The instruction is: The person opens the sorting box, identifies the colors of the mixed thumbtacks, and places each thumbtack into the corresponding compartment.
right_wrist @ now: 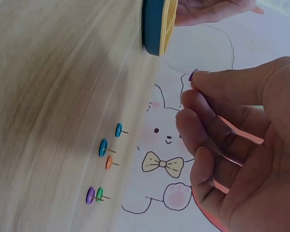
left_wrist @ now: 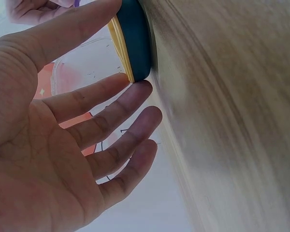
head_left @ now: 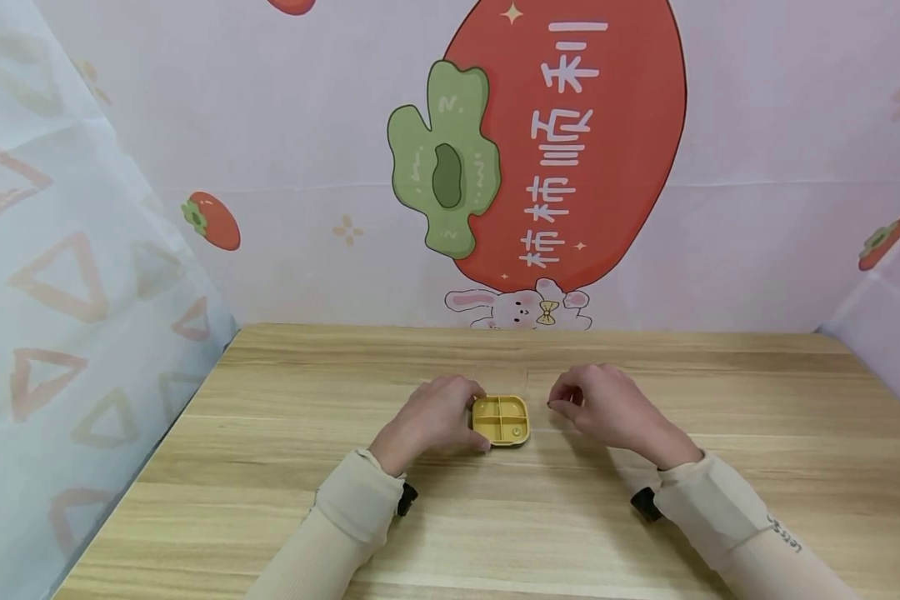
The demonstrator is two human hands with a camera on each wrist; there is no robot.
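A small yellow pill box [head_left: 500,418] with four compartments and a dark teal base [left_wrist: 135,41] rests on the wooden table. Its clear lid [head_left: 498,377] stands raised at the back. My left hand [head_left: 437,417] holds the box at its left side, thumb at the near edge and fingers at the far edge. To the right of the box, my right hand [head_left: 607,410] pinches a purple thumbtack [right_wrist: 193,75] between thumb and index finger, slightly above the table. The compartments show no tacks in the head view.
Several loose thumbtacks stand point up on the table in the right wrist view, among them a blue one [right_wrist: 103,148], an orange one [right_wrist: 109,163], a green one [right_wrist: 99,194] and a purple one [right_wrist: 90,195]. A printed cloth [head_left: 307,167] hangs behind the table.
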